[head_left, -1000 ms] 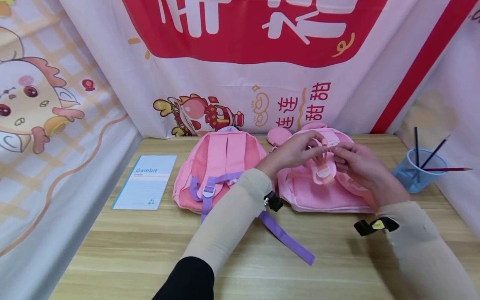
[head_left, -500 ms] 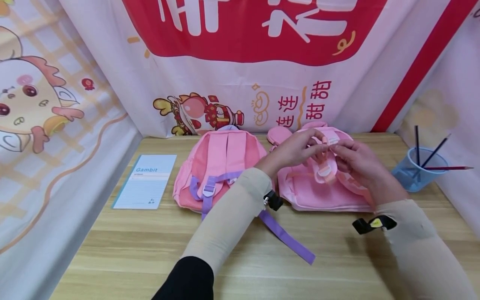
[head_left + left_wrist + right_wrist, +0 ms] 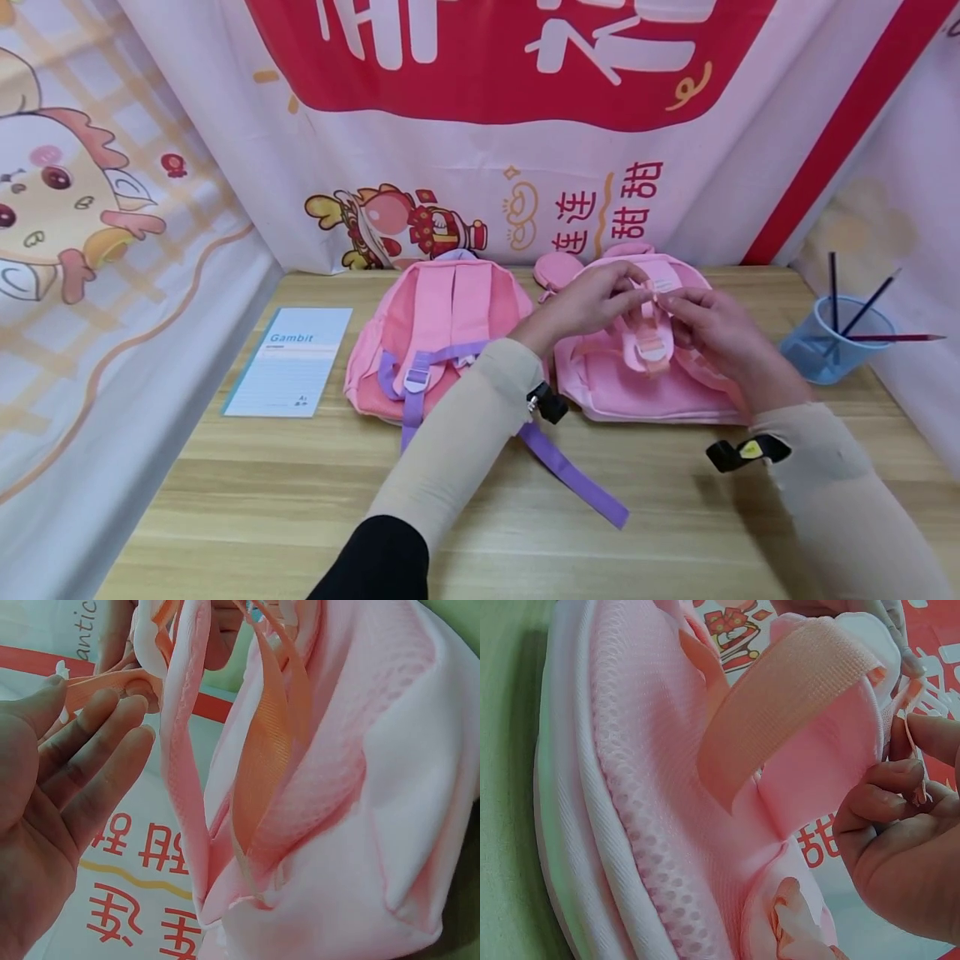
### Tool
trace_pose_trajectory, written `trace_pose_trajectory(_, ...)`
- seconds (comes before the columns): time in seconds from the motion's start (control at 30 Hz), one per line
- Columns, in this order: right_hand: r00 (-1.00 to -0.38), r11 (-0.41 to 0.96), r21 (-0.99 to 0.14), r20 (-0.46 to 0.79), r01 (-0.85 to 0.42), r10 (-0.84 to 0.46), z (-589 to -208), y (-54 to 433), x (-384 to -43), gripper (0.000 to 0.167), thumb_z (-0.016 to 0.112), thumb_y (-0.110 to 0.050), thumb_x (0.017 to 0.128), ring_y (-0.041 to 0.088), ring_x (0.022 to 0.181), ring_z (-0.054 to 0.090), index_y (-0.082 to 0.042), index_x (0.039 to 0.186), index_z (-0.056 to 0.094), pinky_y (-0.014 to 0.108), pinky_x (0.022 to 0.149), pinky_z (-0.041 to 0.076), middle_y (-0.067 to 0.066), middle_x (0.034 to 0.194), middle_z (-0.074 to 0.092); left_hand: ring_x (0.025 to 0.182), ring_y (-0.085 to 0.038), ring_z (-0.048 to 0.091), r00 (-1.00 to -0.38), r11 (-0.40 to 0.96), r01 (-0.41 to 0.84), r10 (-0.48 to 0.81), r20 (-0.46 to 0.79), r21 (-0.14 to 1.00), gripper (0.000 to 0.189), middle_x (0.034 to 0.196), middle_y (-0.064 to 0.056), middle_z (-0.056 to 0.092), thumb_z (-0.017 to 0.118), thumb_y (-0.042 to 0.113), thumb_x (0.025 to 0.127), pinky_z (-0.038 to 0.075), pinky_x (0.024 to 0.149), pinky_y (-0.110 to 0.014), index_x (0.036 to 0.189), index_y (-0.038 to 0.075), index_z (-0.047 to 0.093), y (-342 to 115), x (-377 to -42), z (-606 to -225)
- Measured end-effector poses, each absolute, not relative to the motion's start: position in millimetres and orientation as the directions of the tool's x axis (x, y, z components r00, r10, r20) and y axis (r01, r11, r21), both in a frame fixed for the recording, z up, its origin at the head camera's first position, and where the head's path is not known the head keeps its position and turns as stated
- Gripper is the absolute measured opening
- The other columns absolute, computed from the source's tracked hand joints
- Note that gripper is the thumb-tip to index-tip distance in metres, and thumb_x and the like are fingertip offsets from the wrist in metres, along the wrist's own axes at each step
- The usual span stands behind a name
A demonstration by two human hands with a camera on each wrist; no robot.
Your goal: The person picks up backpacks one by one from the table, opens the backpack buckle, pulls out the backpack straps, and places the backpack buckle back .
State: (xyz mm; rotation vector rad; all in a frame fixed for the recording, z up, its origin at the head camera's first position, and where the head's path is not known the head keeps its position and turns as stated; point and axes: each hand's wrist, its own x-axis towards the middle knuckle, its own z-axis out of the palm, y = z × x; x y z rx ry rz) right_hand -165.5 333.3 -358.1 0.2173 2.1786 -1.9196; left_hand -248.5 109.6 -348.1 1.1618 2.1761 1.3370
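Observation:
A pink backpack [image 3: 652, 400] lies on the table at the right, its mesh back [image 3: 671, 772] showing in the right wrist view. My left hand [image 3: 603, 296] pinches its peach webbing strap [image 3: 112, 681] between thumb and fingers. Opposite it, my right hand [image 3: 708, 325] pinches the frayed end of the same webbing [image 3: 919, 776] between thumb and forefinger. Just below both hands hangs the padded shoulder strap with a pale buckle [image 3: 651, 350]. A second peach length [image 3: 262, 765] hangs in a loop beside the mesh in the left wrist view.
Another pink backpack [image 3: 431, 292] lies left of my left forearm, with a loose purple strap [image 3: 577, 483] trailing forward. A notebook [image 3: 288, 367] is at the far left. A blue mesh pencil cup [image 3: 832, 358] stands at the right. A round pink pouch [image 3: 557, 275] sits behind.
My right hand has shifted slightly left, towards the left hand. The buckle below has swung a little. Both hands keep their pinch on the webbing.

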Motion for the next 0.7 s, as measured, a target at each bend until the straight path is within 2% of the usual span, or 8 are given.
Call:
trace_pose_trajectory(0.13, -0.961, 0.096, -0.959, -0.272, 0.267, -0.046, -359.1, 335.1, -165.5, 0.014, 0.063, -0.037, 0.110, 0.012, 0.072, 0.055, -0.029, 0.111, 0.074, 0.021, 0.063, 0.051, -0.006, 0.083, 0.064, 0.078, -0.016, 0.073, -0.620, 0.202, 0.461, 0.770, 0.151, 0.864, 0.026, 0.091, -0.005, 0.077, 0.061, 0.023, 0.111, 0.064, 0.064, -0.034, 0.129, 0.003, 0.063, 110.4, -247.8, -349.1)
trace_pose_trajectory(0.23, -0.960, 0.026, -0.962, -0.273, 0.272, -0.055, -359.2, 337.7, -163.1, 0.014, 0.065, -0.036, 0.109, 0.013, 0.073, 0.056, -0.028, 0.110, 0.075, 0.021, 0.064, 0.052, -0.005, 0.086, 0.065, 0.083, -0.013, 0.075, -0.620, 0.173, 0.465, 0.763, 0.180, 0.868, 0.026, 0.095, -0.006, 0.079, 0.063, 0.022, 0.110, 0.064, 0.071, -0.035, 0.128, 0.003, 0.064, 111.1, -247.5, -350.4)
trace_pose_trajectory(0.4, -0.962, -0.122, -0.956, -0.256, 0.266, -0.091, -358.8, 340.1, -158.0, 0.016, 0.065, -0.029, 0.109, 0.014, 0.064, 0.056, -0.021, 0.106, 0.079, 0.022, 0.057, 0.051, -0.003, 0.085, 0.071, 0.088, -0.013, 0.077, -0.618, 0.138, 0.470, 0.757, 0.213, 0.872, 0.027, 0.101, -0.009, 0.080, 0.065, 0.020, 0.109, 0.064, 0.083, -0.034, 0.129, 0.001, 0.064, 111.7, -247.5, -351.8)
trace_pose_trajectory(0.57, -0.954, -0.194, -0.935, -0.280, 0.296, -0.104, -356.1, 336.6, -157.2, 0.016, 0.067, -0.031, 0.108, 0.013, 0.061, 0.053, -0.018, 0.108, 0.078, 0.022, 0.055, 0.049, -0.002, 0.080, 0.066, 0.090, -0.010, 0.075, -0.623, 0.146, 0.487, 0.749, 0.226, 0.861, 0.031, 0.108, -0.009, 0.079, 0.066, 0.021, 0.109, 0.062, 0.082, -0.025, 0.134, 0.002, 0.064, 111.0, -247.9, -353.4)
trace_pose_trajectory(0.7, -0.947, -0.278, -0.905, -0.303, 0.322, -0.111, -354.6, 333.6, -157.5, 0.016, 0.068, -0.030, 0.108, 0.012, 0.064, 0.051, -0.017, 0.112, 0.077, 0.021, 0.057, 0.047, -0.001, 0.080, 0.060, 0.088, -0.008, 0.073, -0.618, 0.154, 0.511, 0.750, 0.236, 0.846, 0.032, 0.110, -0.008, 0.077, 0.067, 0.022, 0.109, 0.060, 0.077, -0.023, 0.134, 0.002, 0.065, 111.2, -248.3, -353.4)
